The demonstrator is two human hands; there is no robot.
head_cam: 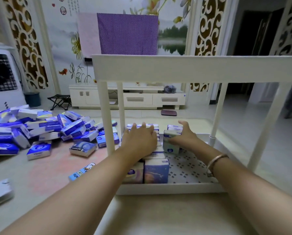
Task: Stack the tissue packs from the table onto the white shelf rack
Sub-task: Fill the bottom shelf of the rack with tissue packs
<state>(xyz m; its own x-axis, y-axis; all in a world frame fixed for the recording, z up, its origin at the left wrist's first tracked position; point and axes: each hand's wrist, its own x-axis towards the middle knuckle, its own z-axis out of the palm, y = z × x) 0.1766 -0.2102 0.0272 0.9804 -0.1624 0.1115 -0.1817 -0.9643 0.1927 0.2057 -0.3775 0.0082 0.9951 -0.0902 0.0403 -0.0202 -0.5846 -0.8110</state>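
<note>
Packing the rack (172,188)
Left hand (138,139) flat on soft, light packs (156,170); right hand (184,134) grips an upright pack (171,144) by its sides.

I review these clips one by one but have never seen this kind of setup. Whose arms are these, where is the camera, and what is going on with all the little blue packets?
There is no machine here: a person wears a camera on the head, so the one picture looks forward and down along their own two arms. In front stands a white shelf rack with a perforated lower tray. Rows of tissue packs already stand along the tray's left part. The left hand lies flat on top of those rows, fingers straight. The right hand, a bangle on its wrist, holds one pale pack upright beside them. To the left, a loose pile of packs still waits on the table.
</note>
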